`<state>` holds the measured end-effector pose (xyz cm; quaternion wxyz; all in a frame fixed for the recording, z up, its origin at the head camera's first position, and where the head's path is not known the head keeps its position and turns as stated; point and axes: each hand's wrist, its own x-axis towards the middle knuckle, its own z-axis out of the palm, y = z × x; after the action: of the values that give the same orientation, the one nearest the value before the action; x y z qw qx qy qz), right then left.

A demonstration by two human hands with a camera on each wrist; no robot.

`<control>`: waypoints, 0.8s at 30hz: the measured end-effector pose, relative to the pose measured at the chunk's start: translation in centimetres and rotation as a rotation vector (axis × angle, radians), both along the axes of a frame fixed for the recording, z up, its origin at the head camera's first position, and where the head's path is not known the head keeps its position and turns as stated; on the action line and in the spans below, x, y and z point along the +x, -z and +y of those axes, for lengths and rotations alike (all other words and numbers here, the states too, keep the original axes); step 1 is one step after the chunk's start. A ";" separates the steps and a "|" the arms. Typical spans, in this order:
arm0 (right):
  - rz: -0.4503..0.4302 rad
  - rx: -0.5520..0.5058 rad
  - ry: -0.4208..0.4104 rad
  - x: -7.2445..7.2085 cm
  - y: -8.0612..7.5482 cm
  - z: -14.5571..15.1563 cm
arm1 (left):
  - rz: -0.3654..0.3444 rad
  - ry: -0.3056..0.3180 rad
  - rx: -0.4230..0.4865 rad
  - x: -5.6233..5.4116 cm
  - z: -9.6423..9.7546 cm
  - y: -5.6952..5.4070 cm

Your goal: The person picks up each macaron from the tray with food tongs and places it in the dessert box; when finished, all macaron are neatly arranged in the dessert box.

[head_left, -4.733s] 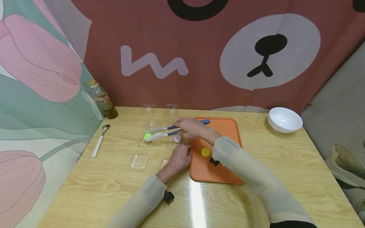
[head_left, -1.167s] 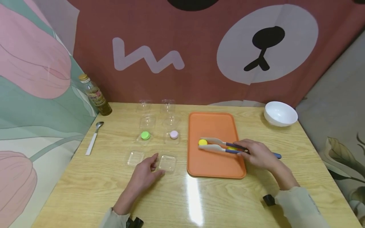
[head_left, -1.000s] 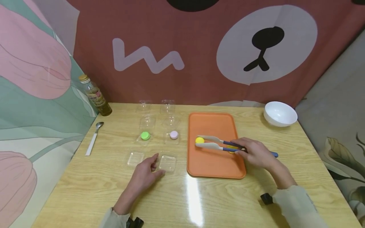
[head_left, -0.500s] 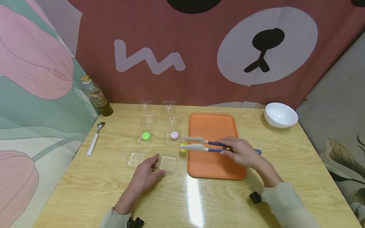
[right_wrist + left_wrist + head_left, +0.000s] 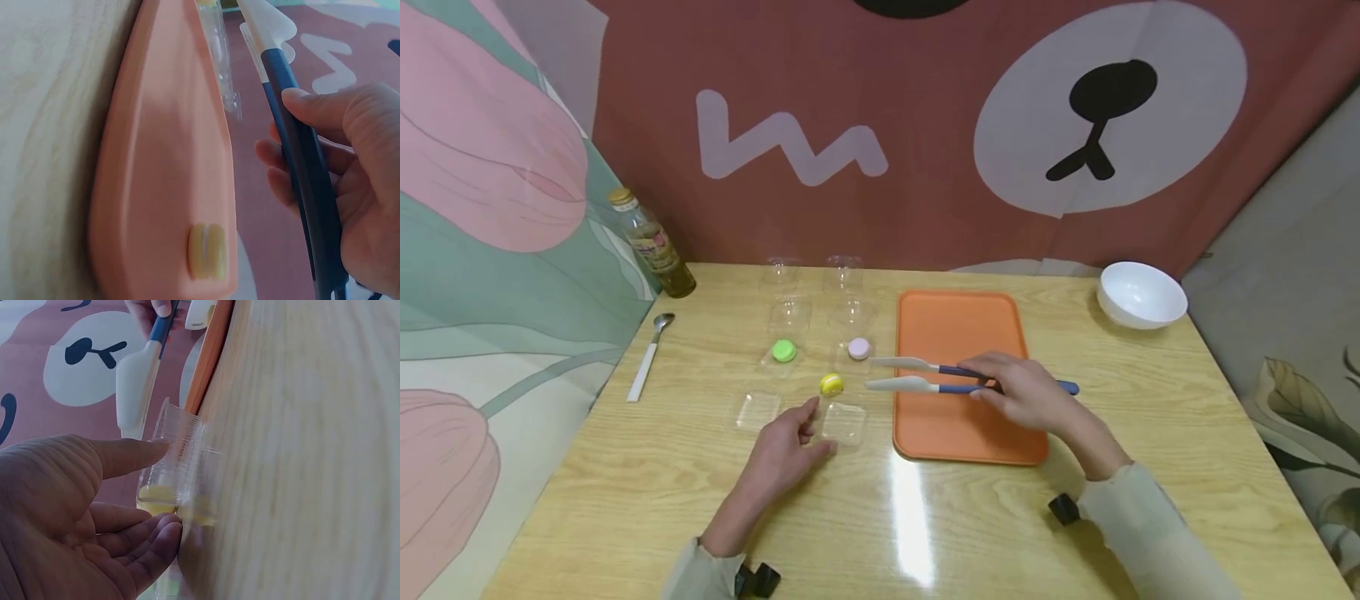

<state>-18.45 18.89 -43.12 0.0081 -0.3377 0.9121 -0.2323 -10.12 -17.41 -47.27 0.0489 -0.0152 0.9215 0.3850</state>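
Observation:
My right hand grips blue-handled tongs with white tips over the orange tray; their tips stand apart with nothing between. A yellow macaron lies tilted left of the tips. My left hand rests beside a clear plastic box, its thumb and fingertips loosely apart at the box's edge; firm contact cannot be judged. A green macaron and a lilac macaron sit in clear boxes farther back. In the right wrist view another yellow macaron lies on the tray.
Another clear box lies left of the left hand. Clear plastic pieces stand in the back rows. A spoon and an oil-like bottle are at the left. A white bowl stands at the back right.
The tongs moved left from the tray with the yellow macaron, which has left their tips and travelled farther left onto the table. The left hand stayed put over the last second.

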 end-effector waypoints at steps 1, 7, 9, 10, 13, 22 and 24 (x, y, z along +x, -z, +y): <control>0.017 0.011 -0.010 -0.1 -0.2 -0.3 | -0.002 -0.001 0.002 0.0 0.0 0.0; 0.107 0.070 -0.062 -1.3 -1.4 -2.3 | -0.010 0.003 0.024 0.3 0.1 0.1; 0.115 0.088 -0.076 -1.8 -1.7 -2.9 | 0.000 0.006 0.023 0.3 0.2 0.1; 0.118 0.098 -0.087 -2.1 -1.8 -3.3 | 0.007 0.006 0.019 0.3 0.2 0.1; 0.099 0.140 -0.102 -2.8 -2.2 -4.3 | 0.016 0.007 0.019 0.3 0.1 0.0; 0.059 0.200 -0.183 -4.8 -2.3 -6.4 | 0.017 0.010 0.037 0.8 -0.2 0.2; 0.052 0.203 -0.208 -5.2 -2.3 -6.7 | 0.013 0.006 0.039 1.0 -0.3 0.2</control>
<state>-23.60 12.24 -40.79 0.0428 -0.4335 0.8910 -0.1281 -9.17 -17.68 -47.48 0.0442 -0.0092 0.9142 0.4028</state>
